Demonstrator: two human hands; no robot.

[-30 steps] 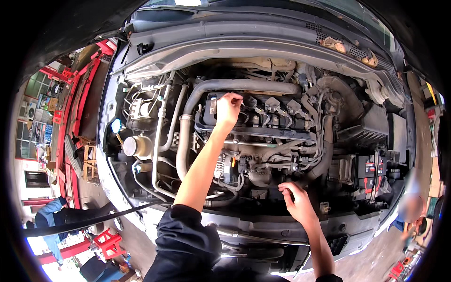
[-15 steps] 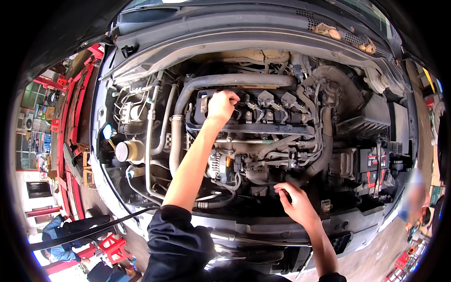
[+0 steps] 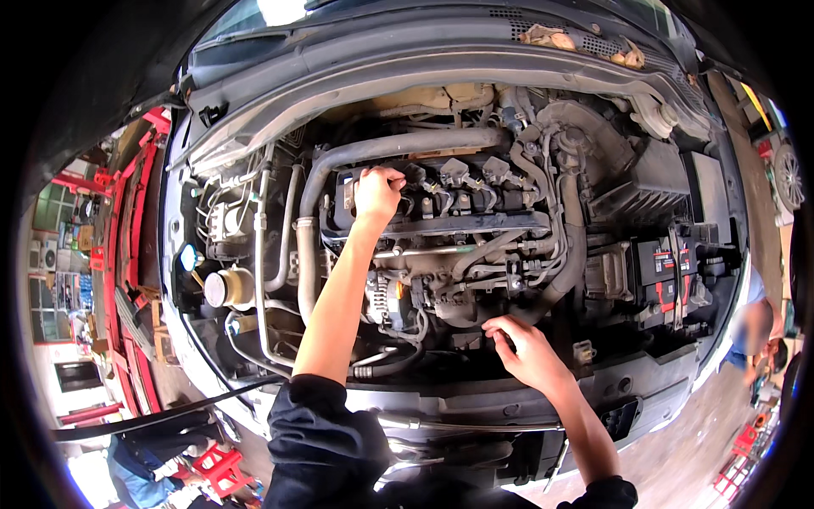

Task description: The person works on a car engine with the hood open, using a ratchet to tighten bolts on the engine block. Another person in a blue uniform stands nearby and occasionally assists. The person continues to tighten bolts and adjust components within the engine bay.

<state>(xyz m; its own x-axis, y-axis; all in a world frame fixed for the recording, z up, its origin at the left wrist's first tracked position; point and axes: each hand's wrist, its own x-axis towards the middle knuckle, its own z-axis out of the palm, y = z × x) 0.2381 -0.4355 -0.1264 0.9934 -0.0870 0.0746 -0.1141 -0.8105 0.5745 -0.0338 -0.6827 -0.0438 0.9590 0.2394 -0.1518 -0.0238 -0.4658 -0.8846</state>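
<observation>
My left hand (image 3: 379,192) is closed at the left end of the black engine top (image 3: 437,219), beside a row of ignition coils (image 3: 456,170); whatever its fingers hold is hidden. My right hand (image 3: 517,343) hovers at the front of the engine bay, below a dark hose (image 3: 555,293), with fingers loosely bent and apart and nothing visible in them. The alternator (image 3: 380,299) lies between my two forearms.
A reservoir (image 3: 227,288) sits left, a battery (image 3: 660,276) right. Leaves (image 3: 547,36) lie on the cowl. Red lift frames (image 3: 127,280) and a red stool (image 3: 222,469) stand left. One person (image 3: 140,462) is at lower left, another (image 3: 746,327) at right.
The view has shifted, moving the engine slightly left and up in frame. My left hand stays at the engine top, my right hand near the front. The person at lower left has moved.
</observation>
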